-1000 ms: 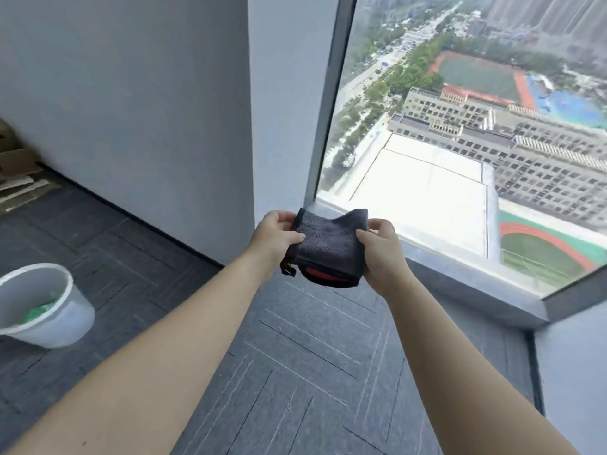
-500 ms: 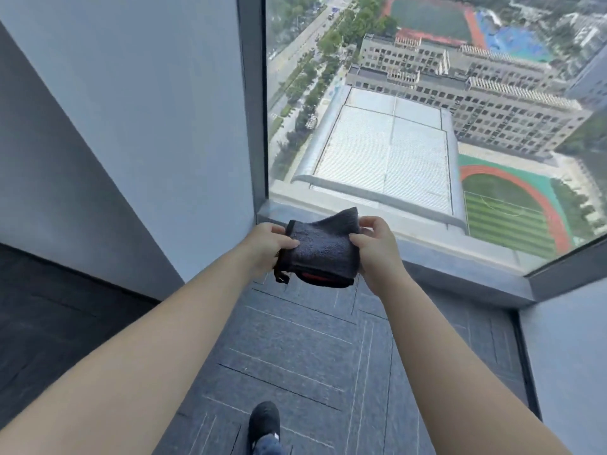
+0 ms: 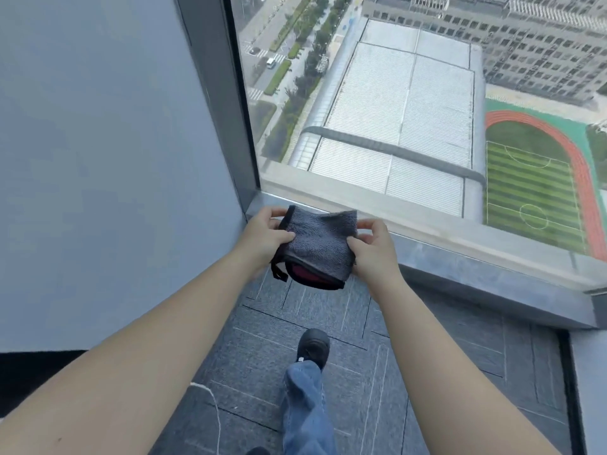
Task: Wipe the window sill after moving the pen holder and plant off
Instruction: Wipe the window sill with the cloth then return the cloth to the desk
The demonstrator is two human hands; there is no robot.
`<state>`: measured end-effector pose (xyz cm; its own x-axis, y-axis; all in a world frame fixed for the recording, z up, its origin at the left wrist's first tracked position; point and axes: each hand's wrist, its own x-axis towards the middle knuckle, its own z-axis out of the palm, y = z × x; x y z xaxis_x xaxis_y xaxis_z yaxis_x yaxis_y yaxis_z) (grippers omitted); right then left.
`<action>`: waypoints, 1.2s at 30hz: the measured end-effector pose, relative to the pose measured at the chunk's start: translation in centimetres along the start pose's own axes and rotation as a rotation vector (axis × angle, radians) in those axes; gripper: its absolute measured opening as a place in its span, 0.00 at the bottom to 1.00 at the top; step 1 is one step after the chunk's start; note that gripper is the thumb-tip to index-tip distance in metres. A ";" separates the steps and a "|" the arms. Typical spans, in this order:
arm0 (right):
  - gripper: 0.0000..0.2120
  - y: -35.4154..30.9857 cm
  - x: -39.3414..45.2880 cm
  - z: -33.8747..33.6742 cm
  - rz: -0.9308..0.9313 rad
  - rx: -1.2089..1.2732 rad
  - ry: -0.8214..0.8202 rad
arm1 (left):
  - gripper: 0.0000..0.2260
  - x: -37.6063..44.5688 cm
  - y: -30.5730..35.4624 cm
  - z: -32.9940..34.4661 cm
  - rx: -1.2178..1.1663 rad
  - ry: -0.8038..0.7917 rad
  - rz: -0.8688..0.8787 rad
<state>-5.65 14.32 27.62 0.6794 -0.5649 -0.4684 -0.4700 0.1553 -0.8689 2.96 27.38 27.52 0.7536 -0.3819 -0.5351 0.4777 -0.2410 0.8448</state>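
Both hands hold a folded grey cloth (image 3: 320, 239) at the centre of the frame, in the air above the near edge of the sill (image 3: 460, 257). The left hand (image 3: 262, 236) grips the cloth's left side, thumb lying across its top face and fingers wrapped behind. The right hand (image 3: 372, 247) pinches the right side, thumb on the top face near the lower right corner, fingertips curled round the upper right corner. The cloth is fluffy on top; a dark red inner layer with a black edge shows at its lower fold, and a short black loop (image 3: 279, 272) hangs from its lower left corner.

The sill is a grey ledge running from just behind the cloth toward the right edge of the frame, under the window (image 3: 410, 110). Its visible length is bare. The left end of the sill meets a dark window frame (image 3: 223, 103) and a pale grey wall (image 3: 98, 142) that fills the upper left.

Through the glass, in the upper right, lie a large white roof, a street with trees, an office block and a green sports field with a red track.

At bottom centre, a leg in blue jeans (image 3: 305, 405) ends in a black shoe (image 3: 313, 346) on the grey carpet floor (image 3: 443, 372). A thin white cord (image 3: 215, 412) lies on the floor at lower left.
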 end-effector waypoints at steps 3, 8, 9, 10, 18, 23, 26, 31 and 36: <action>0.16 1.1 6.1 0.5 0.048 0.008 -0.035 | 0.16 6.6 -1.1 0.7 0.002 0.014 -0.008; 0.18 5.5 15.7 1.9 0.057 0.004 -0.009 | 0.17 17.0 -4.4 2.0 0.033 -0.005 -0.009; 0.19 6.8 17.6 2.3 0.048 -0.005 0.009 | 0.18 19.1 -5.5 2.1 0.039 -0.014 -0.012; 0.20 8.3 19.5 2.8 0.036 -0.017 0.030 | 0.18 21.2 -6.7 2.1 0.046 -0.027 -0.019; 0.17 22.2 34.6 6.4 -0.036 -0.094 0.210 | 0.23 37.9 -18.8 3.1 0.148 -0.103 -0.025; 0.10 28.1 41.9 6.8 -0.136 -0.286 0.240 | 0.22 45.5 -24.6 4.9 0.231 -0.056 0.051; 0.14 30.1 44.6 6.9 -0.147 -0.405 0.221 | 0.22 48.3 -26.4 5.8 0.275 -0.020 0.097; 0.21 31.5 47.1 7.6 -0.199 -0.650 0.082 | 0.23 50.8 -27.8 6.3 0.381 0.025 0.149; 0.25 32.4 47.4 8.5 -0.254 -0.874 0.026 | 0.21 50.5 -28.5 5.7 0.611 0.027 0.197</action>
<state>16.07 -0.53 -24.10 0.8126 -0.5182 -0.2666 -0.5752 -0.6396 -0.5099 24.80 9.94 -23.57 0.8157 -0.4501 -0.3633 -0.0081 -0.6369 0.7709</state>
